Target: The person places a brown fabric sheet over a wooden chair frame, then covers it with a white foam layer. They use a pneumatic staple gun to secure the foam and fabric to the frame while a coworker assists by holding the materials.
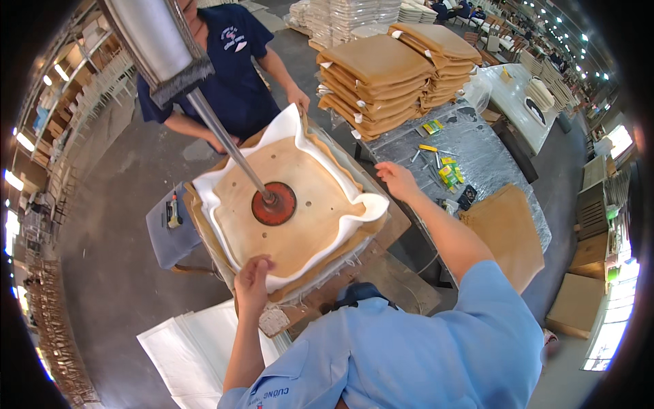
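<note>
In front of me a wooden seat board (320, 174) with several small holes lies on white padding (368, 206) whose edges and corners curl up around it. Tan cover material (334, 255) shows beneath the padding. A metal press rod (228, 143) comes down from above, its round red foot (274, 203) resting on the middle of the board. My left hand (253, 283) is at the near left edge of the padding, fingers curled together; what they pinch, if anything, is hidden. My right hand (398, 180) hovers off the right edge, fingers loosely apart and seemingly holding nothing.
Across the stand, a co-worker in dark blue (238, 61) has hands at its far edge. At right, a plastic-covered table (490, 157) bears stacked tan cushions (375, 61), small tools and yellow-green packets (449, 174). A power tool (174, 211) lies on a grey stool (160, 238) at left.
</note>
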Available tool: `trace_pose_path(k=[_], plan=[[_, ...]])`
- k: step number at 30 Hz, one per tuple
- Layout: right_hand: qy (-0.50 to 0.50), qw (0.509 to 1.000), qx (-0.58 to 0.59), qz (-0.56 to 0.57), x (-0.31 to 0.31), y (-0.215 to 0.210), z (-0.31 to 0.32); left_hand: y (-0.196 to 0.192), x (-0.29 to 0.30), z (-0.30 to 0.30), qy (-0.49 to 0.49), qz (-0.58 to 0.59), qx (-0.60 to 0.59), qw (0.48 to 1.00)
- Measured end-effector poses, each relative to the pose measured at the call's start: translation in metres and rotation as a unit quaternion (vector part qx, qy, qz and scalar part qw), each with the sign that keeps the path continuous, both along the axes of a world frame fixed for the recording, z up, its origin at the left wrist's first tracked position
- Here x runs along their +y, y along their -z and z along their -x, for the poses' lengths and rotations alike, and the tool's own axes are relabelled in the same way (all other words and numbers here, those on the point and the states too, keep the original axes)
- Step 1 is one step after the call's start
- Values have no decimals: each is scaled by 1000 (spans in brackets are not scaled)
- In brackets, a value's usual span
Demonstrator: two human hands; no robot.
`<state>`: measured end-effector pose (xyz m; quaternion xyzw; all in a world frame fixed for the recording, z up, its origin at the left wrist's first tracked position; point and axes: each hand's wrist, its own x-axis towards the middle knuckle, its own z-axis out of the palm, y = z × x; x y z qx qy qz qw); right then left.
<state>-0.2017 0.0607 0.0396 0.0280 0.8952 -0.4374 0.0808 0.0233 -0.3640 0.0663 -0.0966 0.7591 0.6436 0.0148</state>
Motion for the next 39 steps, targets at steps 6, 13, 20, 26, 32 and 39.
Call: trace_pose_path(k=[6,13,20,26,32,39], plan=[[17,986,-165,26,-1,28,-23,24,96,-26,236,-175,-175,940],[-34,903,-417,94,24,29,19,78,210,51,210,-428,-388,789],[-235,812,-531,-54,12,23,64,107,284,91,26,-607,-349,713],[-311,789,-524,-81,5,19,60,104,313,112,-123,-595,-360,708],[-290,829,-479,-14,10,23,41,90,317,125,-268,-515,-357,732],[-288,821,-491,-52,13,-9,45,61,311,121,-243,-399,-330,821]])
